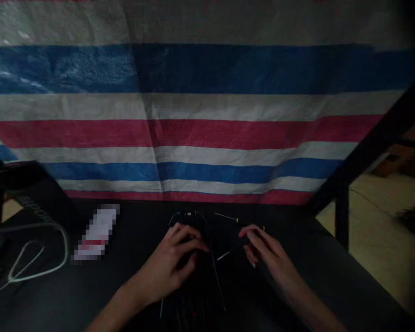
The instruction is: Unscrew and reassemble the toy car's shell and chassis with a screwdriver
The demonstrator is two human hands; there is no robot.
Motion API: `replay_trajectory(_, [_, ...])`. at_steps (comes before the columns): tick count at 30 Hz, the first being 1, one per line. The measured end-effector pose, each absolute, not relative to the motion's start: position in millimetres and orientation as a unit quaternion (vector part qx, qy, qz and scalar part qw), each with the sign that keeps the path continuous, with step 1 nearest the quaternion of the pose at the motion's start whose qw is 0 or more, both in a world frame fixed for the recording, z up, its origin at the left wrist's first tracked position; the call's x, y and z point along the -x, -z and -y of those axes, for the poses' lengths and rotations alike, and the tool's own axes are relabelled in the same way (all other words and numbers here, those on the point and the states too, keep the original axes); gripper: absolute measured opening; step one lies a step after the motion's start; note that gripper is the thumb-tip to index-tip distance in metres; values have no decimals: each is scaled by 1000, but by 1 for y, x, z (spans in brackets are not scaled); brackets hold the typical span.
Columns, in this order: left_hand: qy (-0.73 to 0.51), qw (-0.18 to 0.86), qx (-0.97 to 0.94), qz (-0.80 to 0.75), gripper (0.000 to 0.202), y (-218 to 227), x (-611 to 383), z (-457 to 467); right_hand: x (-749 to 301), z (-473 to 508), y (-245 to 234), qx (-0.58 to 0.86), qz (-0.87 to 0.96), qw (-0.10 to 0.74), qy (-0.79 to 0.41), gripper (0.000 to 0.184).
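My left hand (174, 258) lies on a black table (331, 276), fingers curled over a small dark device (189, 218) with thin wires coming out of it. My right hand (262, 249) rests beside it with fingers bent, pinching a thin metal pin or wire (228, 251) that points left. Another thin pin with a yellow tip (228, 217) lies just beyond the hands. Several fine wires (217, 281) run toward me between my wrists. The scene is dim, so details of the device are hard to make out.
A white cable (37, 258) loops at the left by a dark box (37, 193). A blurred white and red card (96, 233) lies left of the hands. A striped blue, red and white tarp (200, 115) hangs behind. A black frame bar (366, 157) slants at right.
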State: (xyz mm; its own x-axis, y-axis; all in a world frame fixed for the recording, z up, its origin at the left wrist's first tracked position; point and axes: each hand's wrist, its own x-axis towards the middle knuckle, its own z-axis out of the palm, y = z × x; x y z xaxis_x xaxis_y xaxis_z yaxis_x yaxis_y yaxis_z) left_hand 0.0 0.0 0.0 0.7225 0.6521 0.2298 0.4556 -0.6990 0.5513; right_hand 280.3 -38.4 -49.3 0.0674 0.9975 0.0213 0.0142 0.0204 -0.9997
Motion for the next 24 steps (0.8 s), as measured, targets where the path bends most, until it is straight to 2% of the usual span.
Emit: replay_trajectory(24, [-220, 234, -900, -296, 31, -6, -3, 0, -277, 45, 34, 484, 507, 533, -474, 41])
